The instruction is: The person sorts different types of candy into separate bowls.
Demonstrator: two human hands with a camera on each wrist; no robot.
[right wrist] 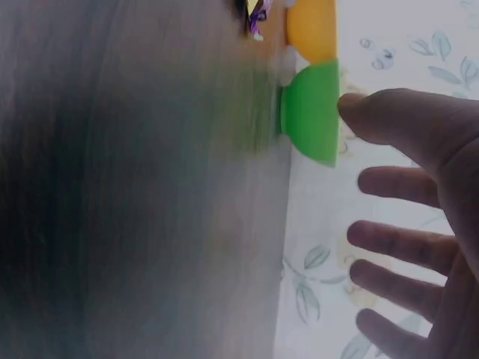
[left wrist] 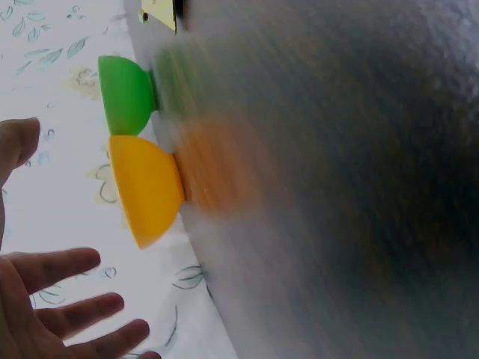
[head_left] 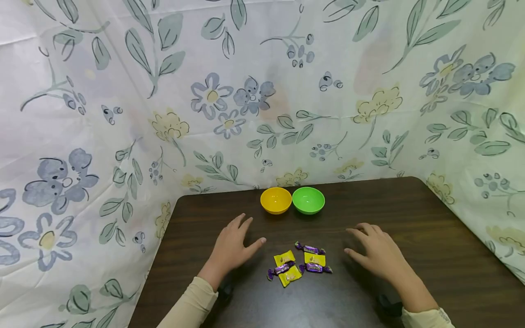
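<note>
- Purple twist-wrapped candies [head_left: 315, 268], three of them, and yellow flat-packet candies [head_left: 314, 259], also three, lie on the dark wood-grain table [head_left: 443, 237], between the two hands and nearer the person than the bowls.
- The candies form two close groups: on the left, one purple candy lies slantwise between two yellow packets, against or over them; on the right, one yellow packet sits between two purple candies.
- Pale lettering runs along the purple wrappers, and small dark print marks the yellow packets; both are too small and blurred to read, so the brand cannot be told.
- The left hand [head_left: 234, 246] is held above the table to the left of the candies, holding nothing, fingers spread and thumb pointing toward the candies.
- The right hand [head_left: 377, 253] is held to the right of the candies, likewise holding nothing, its fingers loosely extended and apart, thumb toward the candies.
- Cream sleeves [head_left: 190, 300] cover both forearms, and a dark object [head_left: 225, 289] shows at the left wrist.
- Near the far edge stand a yellow-orange bowl [head_left: 276, 201] and, just right of it, a bright green bowl [head_left: 308, 200], both upright, rims touching or nearly so; the wrist views show their colours reflected in the tabletop.
- White cloth [head_left: 254, 59] printed with blue flowers, yellow blossoms and green leaves hangs behind and beside the table.
</note>
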